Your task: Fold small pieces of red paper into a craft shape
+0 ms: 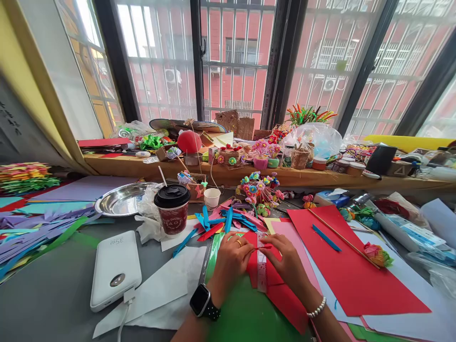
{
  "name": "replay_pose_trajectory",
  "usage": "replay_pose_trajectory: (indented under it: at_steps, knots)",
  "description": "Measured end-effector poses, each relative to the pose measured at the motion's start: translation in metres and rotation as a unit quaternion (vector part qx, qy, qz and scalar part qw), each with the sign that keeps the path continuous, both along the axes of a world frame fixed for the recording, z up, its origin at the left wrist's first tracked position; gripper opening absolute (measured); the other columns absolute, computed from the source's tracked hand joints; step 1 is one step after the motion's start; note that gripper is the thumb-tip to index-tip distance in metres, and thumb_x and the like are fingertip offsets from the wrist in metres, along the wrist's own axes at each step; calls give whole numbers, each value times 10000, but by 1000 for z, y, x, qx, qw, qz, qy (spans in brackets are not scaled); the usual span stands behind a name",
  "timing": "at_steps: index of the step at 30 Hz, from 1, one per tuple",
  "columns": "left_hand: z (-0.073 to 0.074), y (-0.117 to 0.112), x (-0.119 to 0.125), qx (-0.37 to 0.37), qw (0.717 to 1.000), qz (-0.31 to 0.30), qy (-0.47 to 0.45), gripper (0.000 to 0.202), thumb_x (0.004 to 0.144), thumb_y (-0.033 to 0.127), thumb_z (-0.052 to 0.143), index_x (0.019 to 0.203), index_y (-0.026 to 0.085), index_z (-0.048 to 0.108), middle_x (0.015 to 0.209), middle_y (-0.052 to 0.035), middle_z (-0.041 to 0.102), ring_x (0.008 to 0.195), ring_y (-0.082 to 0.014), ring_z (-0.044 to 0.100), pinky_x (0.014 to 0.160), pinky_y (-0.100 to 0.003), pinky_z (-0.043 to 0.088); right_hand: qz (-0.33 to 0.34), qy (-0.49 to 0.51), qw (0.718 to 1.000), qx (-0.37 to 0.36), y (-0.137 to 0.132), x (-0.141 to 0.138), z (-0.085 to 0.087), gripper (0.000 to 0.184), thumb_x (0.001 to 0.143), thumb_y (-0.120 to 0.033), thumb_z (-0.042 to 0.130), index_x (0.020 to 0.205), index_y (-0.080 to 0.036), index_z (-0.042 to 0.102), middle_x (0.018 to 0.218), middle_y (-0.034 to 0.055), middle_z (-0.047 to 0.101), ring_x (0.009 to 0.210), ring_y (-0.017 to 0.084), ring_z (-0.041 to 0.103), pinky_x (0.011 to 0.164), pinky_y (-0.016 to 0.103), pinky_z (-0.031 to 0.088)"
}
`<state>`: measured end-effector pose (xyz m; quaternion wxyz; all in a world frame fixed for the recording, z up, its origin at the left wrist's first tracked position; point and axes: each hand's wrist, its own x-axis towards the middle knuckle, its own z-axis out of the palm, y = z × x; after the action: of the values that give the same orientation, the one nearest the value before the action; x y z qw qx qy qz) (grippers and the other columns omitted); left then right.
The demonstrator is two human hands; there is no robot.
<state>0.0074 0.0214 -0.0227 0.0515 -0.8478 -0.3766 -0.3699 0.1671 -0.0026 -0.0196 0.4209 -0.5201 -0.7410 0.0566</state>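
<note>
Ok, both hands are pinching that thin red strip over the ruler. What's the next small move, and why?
Probably lower the red strip flat against the ruler. The left hand and right hand each pinch one end, so it is stretched straight just above the ruler, which lies on the red sheet. Setting it down looks like the shortest step.

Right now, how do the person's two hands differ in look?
The left hand wears a black smartwatch at the wrist; the right hand wears a white bead bracelet. The left hand shows a gold ring; the right hand shows none. Both pinch a thin red strip over the ruler.
</note>
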Motion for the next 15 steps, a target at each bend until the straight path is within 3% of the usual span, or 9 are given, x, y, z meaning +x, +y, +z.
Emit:
replay_pose_trajectory:
  at_steps: [4, 15]
  knots:
    - [0, 0, 1, 2, 1000, -12, 7, 152, 752, 161, 467, 728, 210, 609, 649, 6, 601, 650, -141, 529, 791, -373, 361, -18, -46, 999, 14, 1, -4, -4, 170, 775, -274, 473, 700, -209, 611, 686, 20, 617, 701, 171, 543, 714, 320, 361]
    - [4, 3, -7, -19, 996, 78, -27, 155, 770, 168, 430, 744, 200, 580, 726, -7, 621, 700, -153, 552, 826, -387, 343, -100, -75, 990, 60, 5, 9, -6, 203, 793, -298, 434, 697, -203, 586, 699, 32, 616, 697, 186, 528, 716, 337, 318]
